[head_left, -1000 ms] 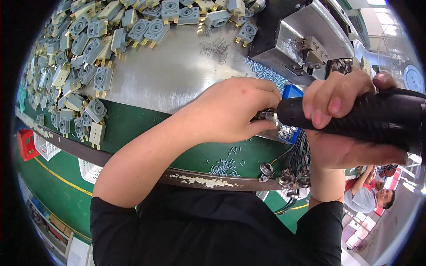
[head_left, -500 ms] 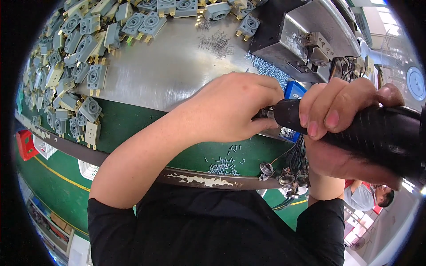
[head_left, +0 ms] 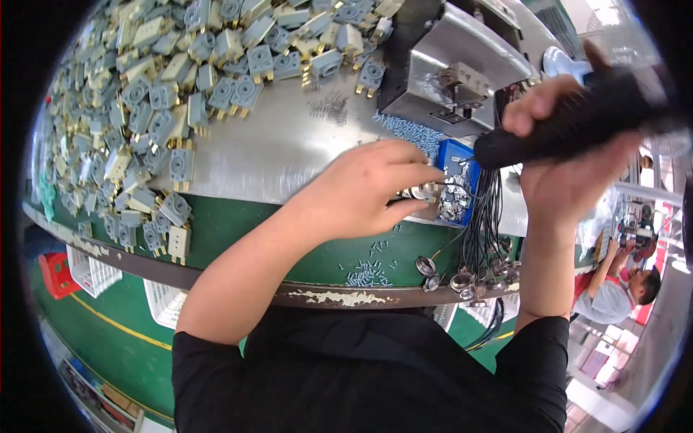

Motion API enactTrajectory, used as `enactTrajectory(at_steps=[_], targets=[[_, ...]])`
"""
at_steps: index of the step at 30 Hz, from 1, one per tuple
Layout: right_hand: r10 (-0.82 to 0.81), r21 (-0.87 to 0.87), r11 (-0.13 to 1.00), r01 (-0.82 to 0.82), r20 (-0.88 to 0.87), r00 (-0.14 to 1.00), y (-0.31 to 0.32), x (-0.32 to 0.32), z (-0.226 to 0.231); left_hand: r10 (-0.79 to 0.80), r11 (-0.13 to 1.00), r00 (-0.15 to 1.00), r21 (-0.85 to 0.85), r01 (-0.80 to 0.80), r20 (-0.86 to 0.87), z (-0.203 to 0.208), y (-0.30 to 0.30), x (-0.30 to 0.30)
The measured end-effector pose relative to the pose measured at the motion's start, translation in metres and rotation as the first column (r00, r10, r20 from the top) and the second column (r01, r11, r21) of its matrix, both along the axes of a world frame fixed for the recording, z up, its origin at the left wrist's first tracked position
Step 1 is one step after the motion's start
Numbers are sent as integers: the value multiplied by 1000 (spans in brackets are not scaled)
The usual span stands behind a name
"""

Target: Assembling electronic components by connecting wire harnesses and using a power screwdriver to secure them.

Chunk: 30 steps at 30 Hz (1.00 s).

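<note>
My right hand [head_left: 563,180] wraps firmly around a black power tool [head_left: 556,131]. My left hand [head_left: 372,184] pinches a small metal part [head_left: 420,192] beside the blue tray [head_left: 449,151].

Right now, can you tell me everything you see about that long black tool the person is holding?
The long black tool is thick and roughly tube-shaped, maybe plastic. The person's bare right hand wraps around its body; I can't see anything else clearly touching it. It is held at a slant, its blunt front end pointing left, toward the blue plastic tray of small silvery parts. Its far end is blurred.
</note>
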State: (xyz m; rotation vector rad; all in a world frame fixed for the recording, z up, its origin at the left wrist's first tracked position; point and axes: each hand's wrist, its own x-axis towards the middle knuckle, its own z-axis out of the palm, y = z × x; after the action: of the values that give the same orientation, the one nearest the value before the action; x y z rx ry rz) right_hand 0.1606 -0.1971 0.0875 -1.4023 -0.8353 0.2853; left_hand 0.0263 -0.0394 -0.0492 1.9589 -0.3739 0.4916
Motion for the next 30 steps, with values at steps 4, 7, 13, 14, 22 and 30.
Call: enactTrajectory(at_steps=[4, 7, 13, 14, 22, 30], targets=[[100, -296, 953, -64, 107, 989, -18, 8, 15, -39, 996, 980, 85, 23, 193, 7, -1, 0], [123, -306, 948, -88, 95, 988, -30, 9, 13, -82, 988, 965, 149, 45, 250, 9, -9, -4], [67, -446, 895, -14, 105, 992, -46, 2, 28, -69, 997, 993, -17, 71, 100, 10, -13, -6], [93, -641, 766, 48, 185, 978, -50, -4, 43, -65, 998, 992, -8, 67, 108, 11, -14, -9], [522, -803, 592, 73, 450, 725, -63, -40, 10, 67, 998, 975, -4, -67, 211, 6, -18, -17], [357, -701, 670, 243, 591, 723, -62, -63, -17, 211, 965, 976, -172, -199, 56, 16, -33, -25]])
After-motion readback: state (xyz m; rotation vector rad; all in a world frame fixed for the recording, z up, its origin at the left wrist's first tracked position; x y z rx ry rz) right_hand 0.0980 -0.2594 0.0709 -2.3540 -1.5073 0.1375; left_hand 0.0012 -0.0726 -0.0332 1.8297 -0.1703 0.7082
